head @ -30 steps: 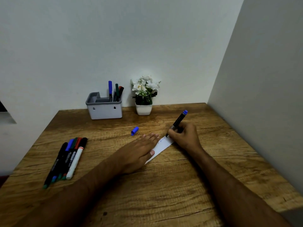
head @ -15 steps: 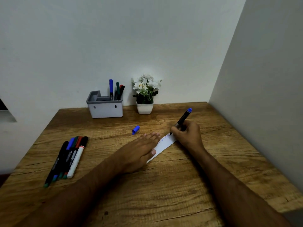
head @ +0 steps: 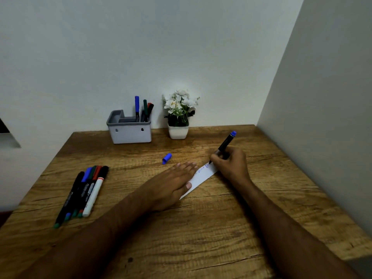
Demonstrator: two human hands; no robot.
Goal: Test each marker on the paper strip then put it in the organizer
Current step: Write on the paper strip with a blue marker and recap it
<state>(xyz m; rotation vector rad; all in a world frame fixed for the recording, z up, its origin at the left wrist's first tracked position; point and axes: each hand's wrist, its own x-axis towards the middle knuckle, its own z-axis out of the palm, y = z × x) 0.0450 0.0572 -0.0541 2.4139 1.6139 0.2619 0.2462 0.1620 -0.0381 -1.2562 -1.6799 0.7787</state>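
Now right hand point(head: 231, 166) grips blue marker point(head: 224, 146), tip on paper strip point(head: 201, 176) | scribbles have grown since a second ago | left hand point(head: 171, 184) flat, fingers together, pinning strip | organizer point(head: 129, 131) next.
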